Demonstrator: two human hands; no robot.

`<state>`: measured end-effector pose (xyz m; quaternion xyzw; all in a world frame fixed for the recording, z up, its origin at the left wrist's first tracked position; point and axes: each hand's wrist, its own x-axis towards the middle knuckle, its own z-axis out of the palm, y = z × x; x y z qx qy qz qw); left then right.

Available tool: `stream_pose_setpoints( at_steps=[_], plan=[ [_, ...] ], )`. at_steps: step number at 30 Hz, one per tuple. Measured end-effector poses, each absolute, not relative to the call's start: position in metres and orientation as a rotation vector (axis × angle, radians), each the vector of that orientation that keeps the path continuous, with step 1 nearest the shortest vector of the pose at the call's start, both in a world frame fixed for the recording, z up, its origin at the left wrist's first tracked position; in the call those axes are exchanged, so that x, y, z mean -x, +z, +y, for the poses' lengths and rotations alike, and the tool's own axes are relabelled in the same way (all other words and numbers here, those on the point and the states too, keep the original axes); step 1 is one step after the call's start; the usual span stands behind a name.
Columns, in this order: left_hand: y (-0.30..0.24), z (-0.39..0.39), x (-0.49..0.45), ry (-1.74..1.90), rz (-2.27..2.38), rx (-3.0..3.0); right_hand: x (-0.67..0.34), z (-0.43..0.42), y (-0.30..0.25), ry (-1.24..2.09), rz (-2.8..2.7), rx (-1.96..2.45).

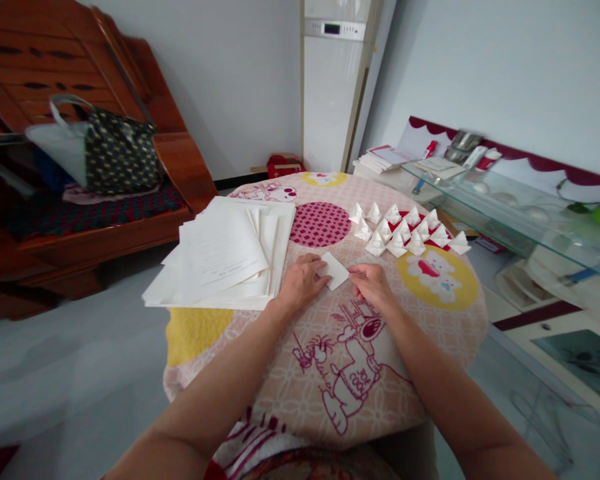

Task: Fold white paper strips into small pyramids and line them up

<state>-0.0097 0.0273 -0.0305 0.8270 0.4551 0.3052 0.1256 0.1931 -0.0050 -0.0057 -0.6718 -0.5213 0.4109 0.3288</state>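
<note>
A small white square of folded paper lies on the round table, one corner toward me. My left hand is at its left side, fingertips and thumb closed on the edge. With thumb and forefinger, my right hand pinches the right corner; the other fingers are curled in. Beyond my right hand stand several small folded paper shapes with pointed tops, grouped in rough rows. To the left of my left hand is a stack of white paper sheets, some with faint print.
A patterned pink cloth covers the table. On the right stands a glass-topped cabinet with papers and metal containers. A wooden bench at the left bears a dark patterned bag. A tall white appliance stands behind.
</note>
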Motion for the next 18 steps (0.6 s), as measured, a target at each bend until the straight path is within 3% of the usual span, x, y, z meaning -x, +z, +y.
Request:
stream_pose_setpoints(
  at_steps=[8, 18],
  plan=[
    [-0.018, 0.012, -0.008, 0.687, 1.382, -2.517, -0.193, -0.004, -0.006, 1.051, -1.393, 1.789],
    [-0.012, 0.009, -0.009, 0.710, 1.459, -2.448, -0.194, -0.004, -0.019, 0.927, -1.323, 1.717]
  ],
)
